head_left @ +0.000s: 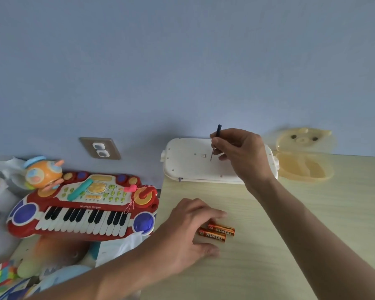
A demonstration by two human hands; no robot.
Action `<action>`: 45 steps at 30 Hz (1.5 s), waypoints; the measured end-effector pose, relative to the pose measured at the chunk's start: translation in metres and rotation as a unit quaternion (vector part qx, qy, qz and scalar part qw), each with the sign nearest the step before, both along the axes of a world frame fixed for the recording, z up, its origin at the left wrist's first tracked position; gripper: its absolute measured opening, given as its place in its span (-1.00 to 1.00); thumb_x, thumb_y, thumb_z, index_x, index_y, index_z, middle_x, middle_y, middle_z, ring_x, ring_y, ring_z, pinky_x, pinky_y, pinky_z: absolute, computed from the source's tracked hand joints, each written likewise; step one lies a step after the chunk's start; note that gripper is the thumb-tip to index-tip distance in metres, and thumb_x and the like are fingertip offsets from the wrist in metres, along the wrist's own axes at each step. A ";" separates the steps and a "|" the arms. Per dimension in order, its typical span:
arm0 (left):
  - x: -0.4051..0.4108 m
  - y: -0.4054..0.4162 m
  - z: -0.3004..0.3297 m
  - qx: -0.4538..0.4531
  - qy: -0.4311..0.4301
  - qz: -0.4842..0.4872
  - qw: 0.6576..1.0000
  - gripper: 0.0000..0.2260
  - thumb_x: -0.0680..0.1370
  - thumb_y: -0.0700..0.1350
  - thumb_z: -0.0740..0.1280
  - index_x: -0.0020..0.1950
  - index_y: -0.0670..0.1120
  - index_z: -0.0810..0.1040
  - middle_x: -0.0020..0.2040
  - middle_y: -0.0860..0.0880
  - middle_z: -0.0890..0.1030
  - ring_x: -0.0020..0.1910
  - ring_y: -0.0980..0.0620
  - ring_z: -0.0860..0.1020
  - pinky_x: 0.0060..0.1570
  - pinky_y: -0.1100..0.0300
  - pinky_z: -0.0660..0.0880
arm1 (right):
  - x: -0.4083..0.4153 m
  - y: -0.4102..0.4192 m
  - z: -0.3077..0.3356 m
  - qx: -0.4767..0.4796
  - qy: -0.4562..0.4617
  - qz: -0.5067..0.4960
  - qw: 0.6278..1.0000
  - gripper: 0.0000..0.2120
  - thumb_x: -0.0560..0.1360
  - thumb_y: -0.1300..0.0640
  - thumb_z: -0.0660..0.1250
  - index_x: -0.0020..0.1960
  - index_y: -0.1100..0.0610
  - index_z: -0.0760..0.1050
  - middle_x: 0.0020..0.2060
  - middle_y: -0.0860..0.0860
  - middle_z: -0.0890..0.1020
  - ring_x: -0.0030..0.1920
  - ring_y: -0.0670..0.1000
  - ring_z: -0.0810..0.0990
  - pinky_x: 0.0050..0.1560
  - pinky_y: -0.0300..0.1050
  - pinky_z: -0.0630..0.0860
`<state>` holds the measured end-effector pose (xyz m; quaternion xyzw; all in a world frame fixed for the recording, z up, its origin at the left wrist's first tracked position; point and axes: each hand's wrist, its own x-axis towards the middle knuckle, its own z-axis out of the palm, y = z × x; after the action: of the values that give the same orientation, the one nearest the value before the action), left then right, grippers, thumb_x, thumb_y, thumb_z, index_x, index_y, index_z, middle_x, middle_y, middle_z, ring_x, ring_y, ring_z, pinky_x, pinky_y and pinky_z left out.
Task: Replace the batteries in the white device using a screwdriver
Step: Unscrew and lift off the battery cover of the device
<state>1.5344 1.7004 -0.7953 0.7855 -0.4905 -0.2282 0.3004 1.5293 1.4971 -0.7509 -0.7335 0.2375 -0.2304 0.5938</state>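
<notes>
The white device [188, 161] lies face down at the table's far edge, against the wall. My right hand [243, 156] holds a thin screwdriver [215, 144] with a dark blue handle; its tip points down at the device's back, near a small square catch. Two orange batteries [218, 232] lie side by side on the pale wooden table [290, 234]. My left hand [188, 232] rests on the table with its fingertips on the batteries' left ends, fingers curled over them.
A translucent yellow animal-shaped case [305, 156] lies open right of the device. Left of the table sit a red toy keyboard [82, 208], an orange toy [43, 174] and other toys. A wall socket [101, 149] is behind them.
</notes>
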 end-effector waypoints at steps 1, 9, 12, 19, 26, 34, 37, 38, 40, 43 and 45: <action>0.000 -0.001 0.001 0.003 0.002 -0.001 1.000 -0.42 0.43 0.15 0.49 0.42 0.26 0.40 0.17 0.34 0.36 0.31 0.29 0.29 0.32 0.47 0.21 | 0.004 0.000 -0.003 0.002 0.000 -0.002 1.000 -0.91 0.52 0.24 0.43 -0.02 0.13 0.70 -0.24 0.06 0.73 -0.27 -0.05 0.69 -0.22 -0.19 0.64; 0.005 -0.005 0.011 0.012 0.030 -0.001 0.999 -0.40 0.40 0.16 0.52 0.39 0.31 0.39 0.18 0.40 0.33 0.28 0.37 0.28 0.25 0.57 0.16 | 0.021 0.003 -0.017 0.017 -0.041 -0.012 0.999 -0.86 0.57 0.28 0.34 0.02 0.18 0.67 -0.23 0.08 0.71 -0.22 -0.05 0.69 -0.15 -0.18 0.66; 0.006 -0.005 0.013 0.002 0.047 0.008 0.999 -0.37 0.36 0.20 0.54 0.37 0.34 0.40 0.17 0.39 0.35 0.27 0.41 0.30 0.16 0.64 0.17 | 0.024 0.004 -0.019 0.011 -0.037 -0.012 0.999 -0.85 0.56 0.28 0.33 0.00 0.14 0.67 -0.25 0.06 0.71 -0.23 -0.02 0.68 -0.08 -0.10 0.67; 0.014 -0.010 0.027 -0.035 0.021 0.017 0.999 -0.46 0.38 0.26 0.49 0.34 0.27 0.48 0.20 0.36 0.47 0.30 0.37 0.36 0.25 0.50 0.26 | 0.023 0.002 -0.023 -0.026 -0.026 -0.002 0.999 -0.82 0.57 0.26 0.32 0.05 0.11 0.68 -0.26 0.03 0.70 -0.28 -0.03 0.65 0.00 0.00 0.66; 0.086 -0.051 0.054 -0.276 0.003 0.198 0.941 -0.73 0.54 -0.09 0.44 0.23 0.02 0.60 0.00 0.01 0.59 -0.06 0.09 0.58 -0.06 0.25 0.54 | 0.020 0.005 -0.020 -0.097 -0.009 0.031 0.995 -0.83 0.57 0.22 0.31 -0.03 0.07 0.68 -0.27 0.04 0.69 -0.25 -0.02 0.62 -0.11 -0.12 0.55; 0.124 -0.089 0.048 -0.230 0.022 0.140 0.963 -0.88 0.58 -0.09 0.39 0.01 0.03 0.73 -0.09 0.07 0.68 -0.12 0.17 0.63 -0.02 0.14 0.56 | 0.016 0.003 -0.010 -0.059 0.016 0.080 0.995 -0.79 0.60 0.24 0.26 -0.06 0.16 0.67 -0.21 0.10 0.69 -0.22 -0.09 0.58 0.02 0.02 0.56; 0.122 -0.089 0.047 -0.255 0.017 0.167 0.952 -0.95 0.51 -0.06 0.47 -0.10 0.00 0.72 -0.13 0.09 0.71 -0.10 0.16 0.66 -0.02 0.04 0.60 | 0.016 0.002 -0.010 -0.030 0.012 0.048 0.998 -0.94 0.51 0.14 0.44 -0.05 0.09 0.68 -0.21 0.06 0.72 -0.19 -0.02 0.65 0.02 0.02 0.59; 0.121 -0.090 0.047 -0.259 0.012 0.174 0.950 -0.95 0.49 -0.05 0.50 -0.12 -0.02 0.72 -0.15 0.09 0.70 -0.12 0.15 0.66 -0.03 0.02 0.60 | 0.017 0.002 -0.011 -0.021 0.008 0.034 0.999 -0.95 0.48 0.13 0.47 -0.07 0.09 0.67 -0.22 0.04 0.72 -0.19 -0.02 0.66 0.02 0.01 0.60; 0.118 -0.090 0.048 -0.260 0.010 0.177 0.949 -0.92 0.47 -0.05 0.52 -0.13 -0.03 0.70 -0.17 0.06 0.69 -0.14 0.12 0.65 -0.06 0.03 0.60 | 0.018 0.004 -0.010 -0.016 0.003 0.024 1.000 -0.96 0.48 0.16 0.47 -0.10 0.12 0.68 -0.25 0.04 0.72 -0.23 -0.08 0.64 0.01 0.02 0.60; 0.117 -0.087 0.047 -0.251 0.046 0.153 0.955 -0.90 0.52 -0.09 0.47 0.02 -0.02 0.72 -0.07 0.07 0.71 -0.07 0.12 0.66 -0.01 0.09 0.61 | 0.018 0.003 -0.011 -0.012 0.004 0.042 0.999 -0.90 0.54 0.20 0.40 -0.07 0.14 0.70 -0.21 0.08 0.73 -0.21 -0.09 0.61 0.04 0.03 0.59; 0.119 -0.084 0.044 -0.258 0.054 0.146 0.954 -0.88 0.53 -0.13 0.45 0.04 -0.02 0.73 -0.04 0.09 0.72 -0.03 0.14 0.66 0.03 0.10 0.61 | 0.016 0.003 -0.011 -0.022 0.013 0.058 0.998 -0.87 0.55 0.20 0.37 -0.05 0.13 0.71 -0.17 0.10 0.73 -0.18 -0.07 0.61 0.05 0.03 0.58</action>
<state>1.6534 1.6163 -0.7508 0.7309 -0.3953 -0.0900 0.5490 1.5456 1.5006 -0.7616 -0.7617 0.1977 -0.1911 0.5867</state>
